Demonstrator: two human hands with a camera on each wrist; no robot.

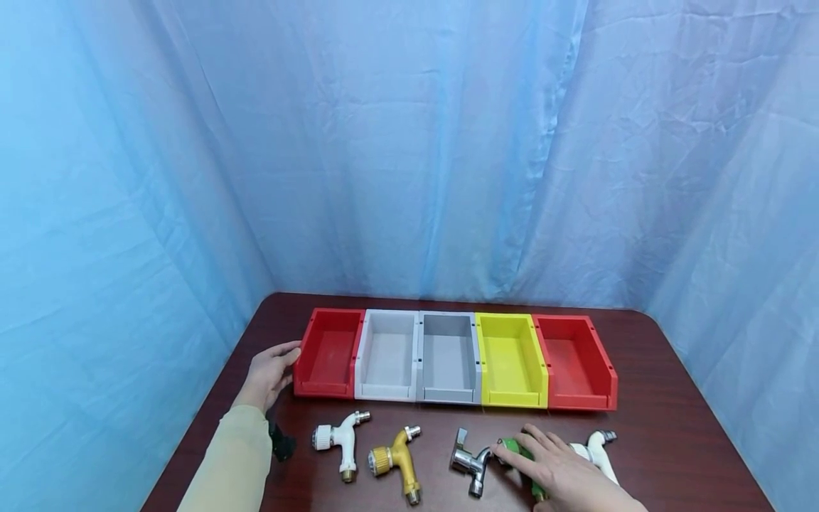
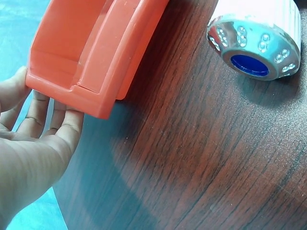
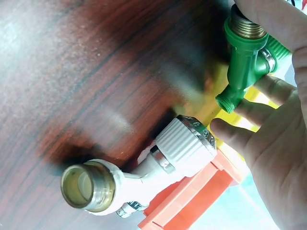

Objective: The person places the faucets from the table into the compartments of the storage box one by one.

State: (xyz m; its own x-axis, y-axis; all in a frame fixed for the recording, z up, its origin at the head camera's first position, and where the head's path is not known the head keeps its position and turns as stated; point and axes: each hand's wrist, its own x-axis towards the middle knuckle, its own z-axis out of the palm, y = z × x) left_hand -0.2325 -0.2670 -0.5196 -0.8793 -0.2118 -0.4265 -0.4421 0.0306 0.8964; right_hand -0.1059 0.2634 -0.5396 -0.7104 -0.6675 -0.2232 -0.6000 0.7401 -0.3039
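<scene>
At the left end of the row of bins, my left hand grips the outer wall of a red bin. In the left wrist view the thumb lies against that bin's rim, with the other fingers underneath. My right hand is spread low over a green tap, partly hiding it. The right wrist view has the green tap between thumb and fingers, brass thread showing. A white tap lies just right of this hand, and a chrome tap near its thumb.
A white bin, grey bin, yellow bin and second red bin continue the row. Another white tap and a yellow tap lie in front. Blue curtains surround the dark wooden table.
</scene>
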